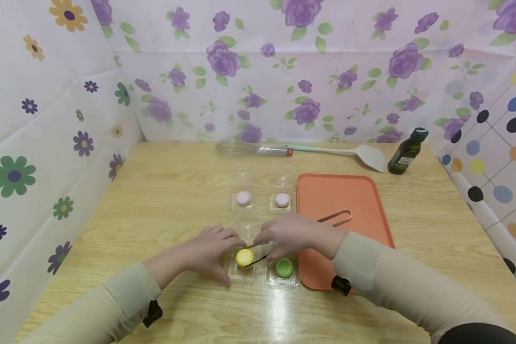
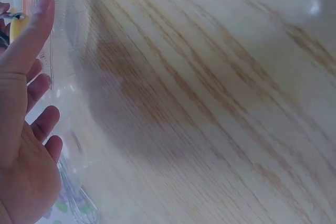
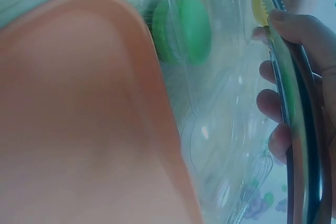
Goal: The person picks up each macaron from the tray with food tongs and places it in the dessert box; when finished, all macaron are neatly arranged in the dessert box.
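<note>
My right hand grips metal tongs, whose serrated tips stand on either side of a yellow macaron. That macaron is at a clear plastic box in the front left of a group of boxes. Beside this box my left hand has its fingers spread, thumb at the near side and fingertips at the far side. A green macaron sits in the box to the right. Two pale pink macarons, one on the left and one on the right, sit in boxes behind.
An orange tray lies right of the boxes, under the right forearm and the tongs' bent end. Along the back are a whisk, a spatula with a green handle, and a dark green bottle. Patterned cloth surrounds the wooden table.
</note>
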A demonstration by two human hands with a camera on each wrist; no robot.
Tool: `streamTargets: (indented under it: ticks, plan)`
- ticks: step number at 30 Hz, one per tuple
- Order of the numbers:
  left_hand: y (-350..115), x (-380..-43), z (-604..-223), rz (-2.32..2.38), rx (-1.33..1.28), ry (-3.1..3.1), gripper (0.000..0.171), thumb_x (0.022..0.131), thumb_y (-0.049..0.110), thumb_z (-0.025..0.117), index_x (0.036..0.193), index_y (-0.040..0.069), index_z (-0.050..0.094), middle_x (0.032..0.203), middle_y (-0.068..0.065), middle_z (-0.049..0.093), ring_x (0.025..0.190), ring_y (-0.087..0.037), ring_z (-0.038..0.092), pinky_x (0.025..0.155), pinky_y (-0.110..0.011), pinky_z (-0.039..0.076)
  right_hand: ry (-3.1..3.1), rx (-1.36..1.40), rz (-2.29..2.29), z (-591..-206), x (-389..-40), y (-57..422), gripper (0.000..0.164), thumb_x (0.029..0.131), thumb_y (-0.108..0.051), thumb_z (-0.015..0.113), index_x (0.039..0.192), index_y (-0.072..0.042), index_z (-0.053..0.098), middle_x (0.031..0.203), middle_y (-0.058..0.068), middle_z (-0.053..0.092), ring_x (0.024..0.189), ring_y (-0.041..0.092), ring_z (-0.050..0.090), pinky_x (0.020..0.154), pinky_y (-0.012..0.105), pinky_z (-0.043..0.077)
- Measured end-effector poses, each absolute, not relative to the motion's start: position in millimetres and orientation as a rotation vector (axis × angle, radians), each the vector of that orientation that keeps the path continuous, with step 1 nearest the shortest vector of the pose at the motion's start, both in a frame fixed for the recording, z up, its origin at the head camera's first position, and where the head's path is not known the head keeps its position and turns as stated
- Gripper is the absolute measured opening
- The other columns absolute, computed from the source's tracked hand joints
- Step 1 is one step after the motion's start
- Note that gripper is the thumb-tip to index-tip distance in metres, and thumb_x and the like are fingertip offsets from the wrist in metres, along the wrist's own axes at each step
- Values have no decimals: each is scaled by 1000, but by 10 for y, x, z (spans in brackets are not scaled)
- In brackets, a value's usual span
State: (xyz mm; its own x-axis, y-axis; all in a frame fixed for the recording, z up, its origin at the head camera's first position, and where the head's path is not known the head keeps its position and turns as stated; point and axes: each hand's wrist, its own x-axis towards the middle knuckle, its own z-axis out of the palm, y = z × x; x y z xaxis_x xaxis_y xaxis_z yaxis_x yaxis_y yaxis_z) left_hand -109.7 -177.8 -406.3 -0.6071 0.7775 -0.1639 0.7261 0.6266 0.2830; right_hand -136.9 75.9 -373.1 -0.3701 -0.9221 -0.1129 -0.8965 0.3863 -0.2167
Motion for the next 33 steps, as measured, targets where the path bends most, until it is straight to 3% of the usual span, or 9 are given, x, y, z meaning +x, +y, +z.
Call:
streamTargets:
  ticks: [5,18,33]
  plan:
    - [-1779,-1101,-4062,260,1210,2576,85,60,56,79,131,19,50,124,5,47,99,-14,41,86,-36,34,2440,-1600,-108,-3747,-1346,707,42,80,-37,72,118,-22,65,104,-7,65,86,6,60,66,24,49]
    - [-1782,-1088,-4070,244,1205,2581,83,61,56,78,130,19,50,126,3,48,100,-15,41,88,-37,34,2488,-1524,67,-3795,-1292,569,41,78,-41,72,117,-29,65,92,-12,59,59,3,47,45,20,38]
    - [-1788,-1075,-4067,278,1196,2592,84,59,56,79,128,16,51,124,3,48,99,-15,42,89,-38,35,2479,-1468,107,-3785,-1278,524,37,79,-40,72,113,-27,66,86,-11,54,59,6,47,45,23,39]
